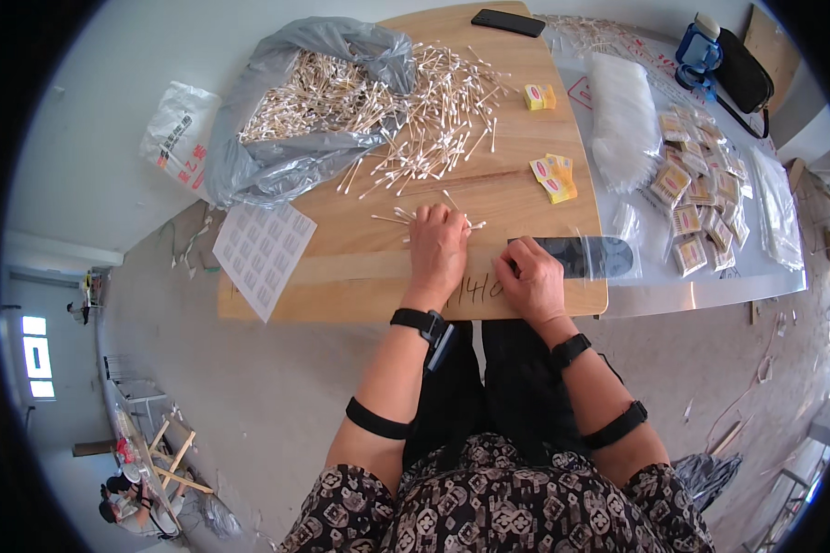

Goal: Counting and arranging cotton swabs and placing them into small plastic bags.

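Note:
My left hand (438,244) presses its curled fingers down on a small bunch of cotton swabs (399,217) on the wooden table (341,272), and swab tips poke out on both sides of it. Close by on the right, my right hand (533,276) is closed with its knuckles up, at the table's front edge; whatever its fingers may hold is hidden. Beside it lies a dark, round-ended strip (609,256) with clear plastic over it. Beyond my hands, a large heap of loose swabs (447,115) spills out of a grey plastic bag (290,166).
A label sheet (266,253) overhangs the table's left edge. Yellow cards (555,178) lie to the right, and a phone (507,22) at the back. The right side table holds clear bags (622,120), packed swab boxes (701,189), a blue bottle (699,51) and a black pouch (745,74).

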`<state>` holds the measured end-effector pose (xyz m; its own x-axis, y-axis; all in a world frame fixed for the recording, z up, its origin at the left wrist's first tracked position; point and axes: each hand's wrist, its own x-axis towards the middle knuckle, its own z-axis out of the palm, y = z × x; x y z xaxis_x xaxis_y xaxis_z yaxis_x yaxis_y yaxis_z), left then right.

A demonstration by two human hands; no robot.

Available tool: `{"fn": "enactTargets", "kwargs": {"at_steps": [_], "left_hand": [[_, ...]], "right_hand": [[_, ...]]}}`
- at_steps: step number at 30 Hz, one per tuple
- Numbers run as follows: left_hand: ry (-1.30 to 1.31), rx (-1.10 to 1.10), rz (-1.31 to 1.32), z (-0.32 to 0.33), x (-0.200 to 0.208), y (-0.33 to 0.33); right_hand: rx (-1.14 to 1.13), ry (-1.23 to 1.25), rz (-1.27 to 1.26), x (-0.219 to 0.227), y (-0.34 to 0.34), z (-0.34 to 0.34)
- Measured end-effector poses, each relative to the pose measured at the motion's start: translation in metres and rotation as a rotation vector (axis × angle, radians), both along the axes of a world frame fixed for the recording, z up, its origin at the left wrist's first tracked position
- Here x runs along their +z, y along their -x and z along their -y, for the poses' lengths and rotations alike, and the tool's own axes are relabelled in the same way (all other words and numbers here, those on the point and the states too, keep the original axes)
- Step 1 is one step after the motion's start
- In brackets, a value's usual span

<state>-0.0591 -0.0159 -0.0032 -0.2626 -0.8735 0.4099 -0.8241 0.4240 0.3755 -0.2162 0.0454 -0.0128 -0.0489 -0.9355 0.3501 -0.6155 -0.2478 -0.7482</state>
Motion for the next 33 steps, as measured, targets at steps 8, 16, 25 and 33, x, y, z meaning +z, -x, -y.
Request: {"fn": "enactTargets", "kwargs": {"at_steps": [8,16,25,33], "left_hand": [[0.022,0.106,-0.158,-0.024,-0.017,-0.062],[-0.103,0.036,0.099,0.002,-0.016,-0.089],[-0.011,0.290,-0.065,0.003,-0.016,-0.071],[0.029,0.110,-0.358,-0.023,-0.020,-0.043]], "right_hand": [[-0.031,-0.183,0.061,0.009,-0.006,0.007],[0.044,0.039,-0.097,-0.003,-0.024,0.044],[0.072,0.017,-0.015,-0.010,0.001,0.026],[0.134,0.001,-0.008,0.000,0.001,0.012]]}}
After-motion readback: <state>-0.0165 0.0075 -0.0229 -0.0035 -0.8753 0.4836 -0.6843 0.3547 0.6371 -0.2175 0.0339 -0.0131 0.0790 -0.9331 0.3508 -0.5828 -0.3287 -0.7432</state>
